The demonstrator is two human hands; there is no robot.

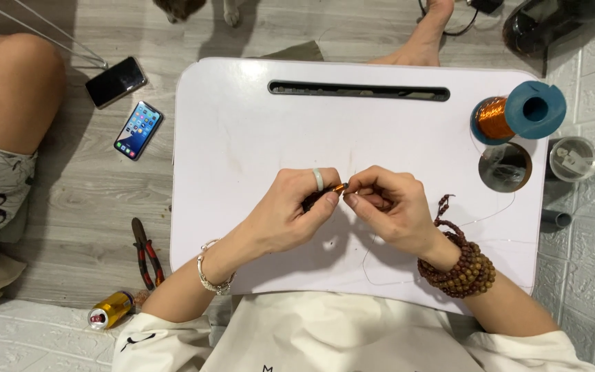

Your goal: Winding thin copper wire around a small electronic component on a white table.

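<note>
- Your left hand [290, 210] sits just left of the frame's centre, thumb and fingers closed around a small dark piece with a copper-coloured tip [339, 187]; keep that pinch firm but not crushing, so the piece cannot roll.
- Your right hand [387, 207] meets it from the right, fingertips pressed together right at that copper end. I judge you are working thin wire onto the piece, though the wire between the fingertips is too fine to see clearly.
- Keep both hands low over the white lap table [242, 131], wrists resting on it, so small tremors do not reach the tip.
- A thin wire strand [373, 272] loops across the table below your right hand toward the lower centre of the frame. Watch that it does not snag on the wooden bead bracelet [459, 272] at your right wrist.
- The spool of copper wire [514, 114] with blue ends lies at the upper right of the table, well apart from your hands; feed from it with gentle, even tension, since I judge a wire this fine would kink or snap under a jerk.
- The red-handled pliers [146, 251] lie on the floor at the lower left, beside the table, within reach of your left hand.
</note>
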